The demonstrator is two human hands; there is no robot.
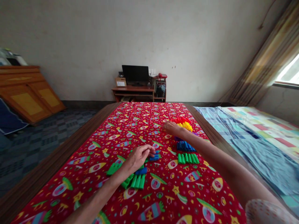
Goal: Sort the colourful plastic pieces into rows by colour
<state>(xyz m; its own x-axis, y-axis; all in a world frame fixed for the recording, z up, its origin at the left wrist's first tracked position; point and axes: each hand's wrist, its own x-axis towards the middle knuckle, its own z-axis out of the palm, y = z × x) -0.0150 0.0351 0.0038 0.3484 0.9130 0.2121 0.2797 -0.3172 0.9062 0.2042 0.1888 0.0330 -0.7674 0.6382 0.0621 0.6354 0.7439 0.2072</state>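
Short tube-shaped plastic blocks lie in two areas on a red patterned cloth [163,199]. My left hand [140,156] is closed with its fingers bent together, right beside some blue blocks [154,156]; what is inside its fingers is hidden. Under and around my left wrist are green blocks [138,181] and another blue block [141,171]. Farther off, my right hand [172,128] has its fingers curled down toward the cloth, left of the yellow blocks [186,126]; its grip is hidden. Its forearm partly covers purple blocks [177,138].
On the right, red blocks [181,120], a blue row [186,146] and a green row [188,158] lie in color groups. A bed [252,146] adjoins the table's right side. A desk with a monitor [135,74] stands beyond; a wooden cabinet [30,96] is at left.
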